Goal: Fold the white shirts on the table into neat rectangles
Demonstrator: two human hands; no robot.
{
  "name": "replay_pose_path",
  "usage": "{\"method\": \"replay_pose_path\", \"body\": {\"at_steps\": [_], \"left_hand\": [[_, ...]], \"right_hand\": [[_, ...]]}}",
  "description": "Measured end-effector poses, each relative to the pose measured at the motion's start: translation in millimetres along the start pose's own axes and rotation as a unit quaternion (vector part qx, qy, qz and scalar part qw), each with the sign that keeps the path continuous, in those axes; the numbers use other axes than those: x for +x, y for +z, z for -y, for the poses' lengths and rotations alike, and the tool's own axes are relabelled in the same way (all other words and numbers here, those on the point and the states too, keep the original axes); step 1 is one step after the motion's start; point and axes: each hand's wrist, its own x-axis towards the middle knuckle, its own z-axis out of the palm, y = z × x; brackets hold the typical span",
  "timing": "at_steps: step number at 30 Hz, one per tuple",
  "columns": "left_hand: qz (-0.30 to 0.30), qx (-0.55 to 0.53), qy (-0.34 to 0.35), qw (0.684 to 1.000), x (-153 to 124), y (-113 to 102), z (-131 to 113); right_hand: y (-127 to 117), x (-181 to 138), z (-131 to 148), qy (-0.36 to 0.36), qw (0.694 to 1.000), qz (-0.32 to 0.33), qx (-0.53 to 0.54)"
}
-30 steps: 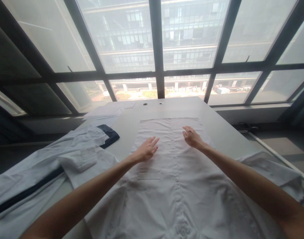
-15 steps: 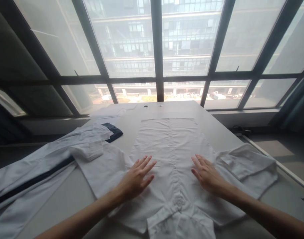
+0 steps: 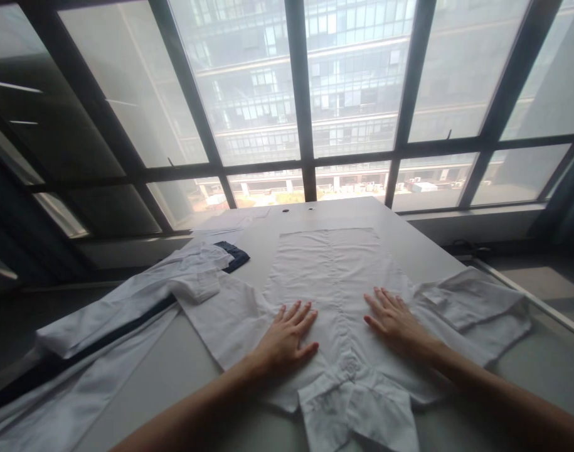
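Observation:
A white shirt [image 3: 334, 270] lies spread face up, its hem at the far end and its collar [image 3: 357, 402] toward me. A gathered front seam runs down its middle. My left hand [image 3: 289, 336] rests flat on the shirt left of that seam, fingers spread and holding nothing. On the other side, my right hand [image 3: 393, 320] lies flat on the cloth, fingers also apart. The right-hand sleeve [image 3: 475, 301] is folded over itself beside my right forearm. To the left, the other sleeve [image 3: 221, 314] stretches out beneath a pile of clothes.
White garments [image 3: 140, 301] and a dark navy garment [image 3: 234, 256] are heaped along the left side of the white table [image 3: 347, 213]. White sheets [image 3: 234, 220] lie at the far left corner. Large dark-framed windows [image 3: 308, 125] stand behind the table.
Both hands now press flatter on the shirt, the left one with fingers spread wider. The whole view has shifted and tilted slightly, so things appear further right.

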Motion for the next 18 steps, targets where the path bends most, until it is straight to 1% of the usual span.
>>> {"method": "replay_pose_path", "body": {"at_steps": [4, 8, 11, 14, 15, 18], "left_hand": [[0.014, -0.006, -0.005, 1.000, 3, 0, 3], [0.006, -0.001, -0.007, 1.000, 10, 1, 9], [-0.006, 0.007, -0.006, 1.000, 13, 2, 11], [-0.005, 0.009, -0.007, 1.000, 11, 2, 11], [-0.002, 0.009, -0.007, 1.000, 11, 2, 11], [0.006, 0.009, -0.002, 1.000, 10, 2, 10]], "right_hand": [[3, 5, -3, -0.005, 1.000, 0.010, 0.001], [0, 15, -5, -0.009, 1.000, 0.016, 0.002], [-7, 16, -7, -0.021, 1.000, -0.005, 0.009], [-15, 11, -5, -0.041, 0.999, -0.022, 0.020], [-16, 8, -3, -0.052, 0.998, -0.012, 0.025], [-19, 3, 0, -0.083, 0.995, 0.044, 0.040]]}}
